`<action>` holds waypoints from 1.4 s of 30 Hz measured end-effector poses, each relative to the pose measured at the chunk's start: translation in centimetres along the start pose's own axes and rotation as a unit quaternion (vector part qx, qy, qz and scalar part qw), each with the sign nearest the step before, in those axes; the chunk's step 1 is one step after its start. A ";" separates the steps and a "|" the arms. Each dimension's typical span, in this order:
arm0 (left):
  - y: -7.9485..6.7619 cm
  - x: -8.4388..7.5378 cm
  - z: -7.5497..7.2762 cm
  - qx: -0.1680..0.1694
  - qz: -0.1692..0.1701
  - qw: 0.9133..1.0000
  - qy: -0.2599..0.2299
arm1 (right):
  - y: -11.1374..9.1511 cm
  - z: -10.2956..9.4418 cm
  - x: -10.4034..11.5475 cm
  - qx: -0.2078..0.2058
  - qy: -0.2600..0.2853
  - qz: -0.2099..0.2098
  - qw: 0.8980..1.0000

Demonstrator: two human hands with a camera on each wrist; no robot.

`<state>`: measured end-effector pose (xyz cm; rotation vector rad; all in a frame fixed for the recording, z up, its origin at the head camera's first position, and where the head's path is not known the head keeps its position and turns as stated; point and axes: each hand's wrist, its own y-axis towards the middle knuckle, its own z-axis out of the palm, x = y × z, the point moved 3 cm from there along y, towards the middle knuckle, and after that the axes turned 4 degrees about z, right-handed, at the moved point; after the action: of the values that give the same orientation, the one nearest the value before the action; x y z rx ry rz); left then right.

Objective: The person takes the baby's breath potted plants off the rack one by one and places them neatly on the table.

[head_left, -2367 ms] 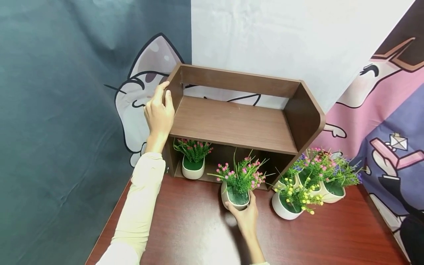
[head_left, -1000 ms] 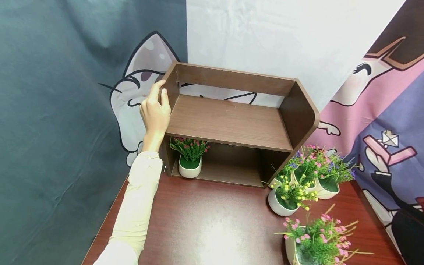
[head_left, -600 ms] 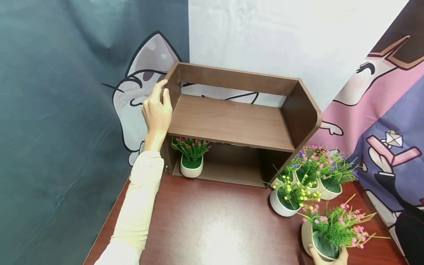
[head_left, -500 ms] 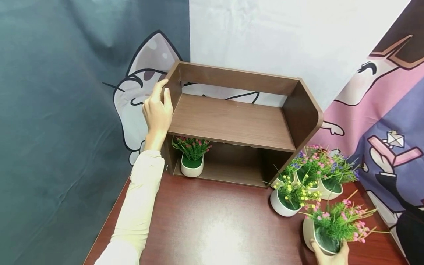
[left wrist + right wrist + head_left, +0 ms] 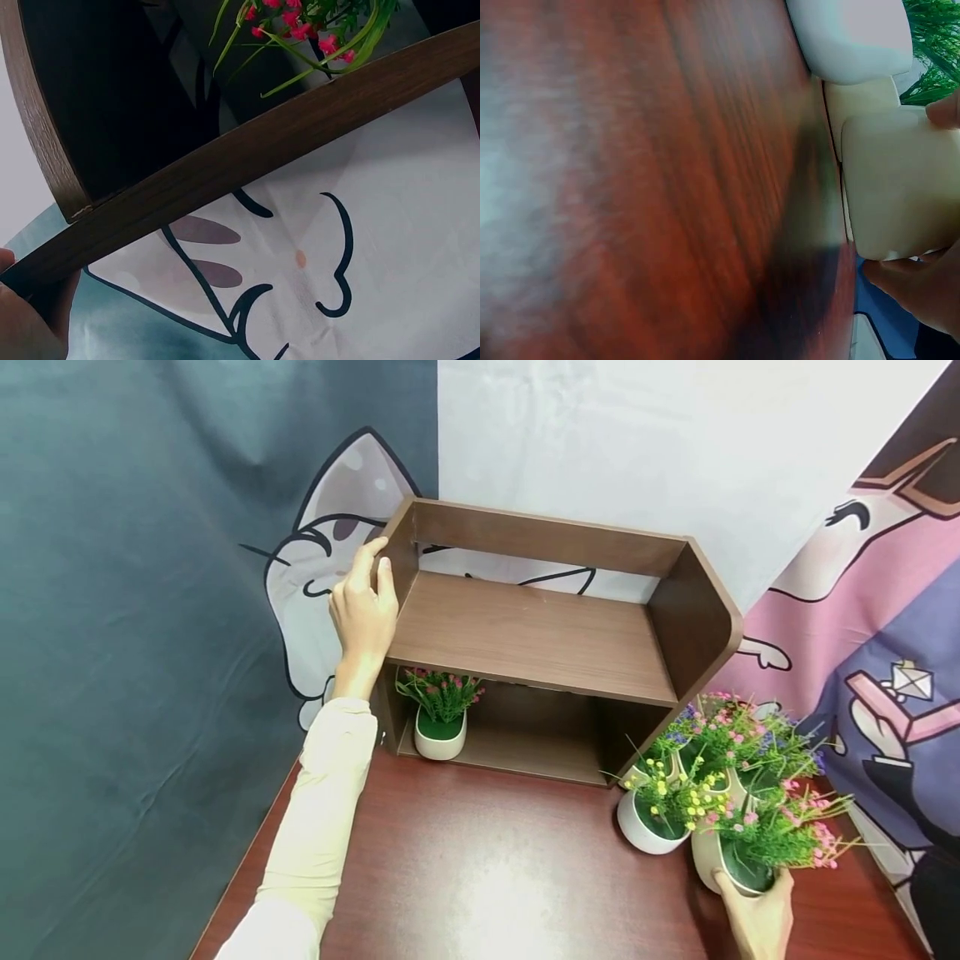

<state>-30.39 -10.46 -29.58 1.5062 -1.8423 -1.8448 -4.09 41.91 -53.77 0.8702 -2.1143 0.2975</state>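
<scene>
My left hand [image 5: 365, 614] grips the left side panel of a brown two-tier shelf [image 5: 536, 631]. In the left wrist view that panel [image 5: 247, 154] runs between the thumb and fingers of the hand [image 5: 28, 326]. At the right of the table, my right hand [image 5: 761, 914] holds a potted plant [image 5: 783, 827] with pink flowers, thumb and fingers around its cream pot. The right wrist view shows this pot [image 5: 900, 184] close beside other pots. A white pot with yellow flowers [image 5: 648, 827] stands just left of it.
Several more potted plants [image 5: 723, 735] with pink and purple flowers crowd behind the held one, against the shelf's right side. A plant with red-pink flowers [image 5: 440, 743] stands in the lower tier's left end. The reddish wooden table [image 5: 450, 860] extends in front; printed cloth hangs behind.
My right hand has carried the pink-flowered plant from before the shelf's lower tier to the right, then forward beside the other pots. My left hand stays on the shelf.
</scene>
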 end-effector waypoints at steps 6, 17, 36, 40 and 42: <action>0.1 0.0 0.0 -0.008 0.013 1.000 -0.004 | 0.6 0.7 0.5 0.008 0.009 -0.010 1.000; 0.1 -0.4 0.4 -0.002 0.022 1.000 -0.005 | 0.2 1.7 0.1 0.013 0.070 -0.031 0.997; 0.1 -0.2 0.0 -0.001 0.017 1.000 -0.002 | -9.9 2.9 4.6 -0.105 0.235 -0.026 0.966; 0.1 0.0 0.1 0.002 0.011 1.000 0.002 | -12.4 5.8 5.7 -0.075 0.247 -0.045 0.965; 0.0 0.1 0.0 0.003 0.006 1.000 0.006 | -13.4 7.2 6.6 -0.051 0.231 -0.070 0.969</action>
<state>-30.52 -10.54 -29.64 1.5002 -1.8491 -1.8225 -2.22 25.44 -54.45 0.7956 -1.6137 0.2827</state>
